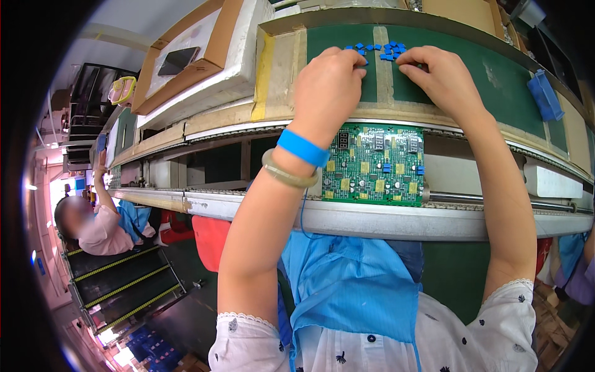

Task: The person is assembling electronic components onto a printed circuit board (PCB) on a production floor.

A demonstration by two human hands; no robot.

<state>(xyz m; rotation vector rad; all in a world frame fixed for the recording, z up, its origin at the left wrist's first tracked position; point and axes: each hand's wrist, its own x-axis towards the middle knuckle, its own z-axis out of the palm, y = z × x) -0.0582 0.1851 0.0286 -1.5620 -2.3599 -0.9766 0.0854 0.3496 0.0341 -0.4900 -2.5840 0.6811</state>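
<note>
Both arms reach over the rail to a green mat (pixel 458 68) strewn with small blue block-shaped components (pixel 390 52). My left hand (pixel 331 84) is closed in a pinch at the left end of this scatter, with a blue component showing at the fingertips. At the right edge of the pile, my right hand (pixel 437 77) has thumb and forefinger curled close together. Whether a part sits between them is too small to tell. Between my arms a green circuit board (pixel 372 167) lies on the conveyor rails, carrying black digit displays and a few blue components.
A white foam box with a cardboard tray (pixel 149 93) stands left of the mat. A blue bin (pixel 545 96) sits at the right. The metal front rail (pixel 372 220) runs before me. Another person (pixel 102 226) works farther left along the line.
</note>
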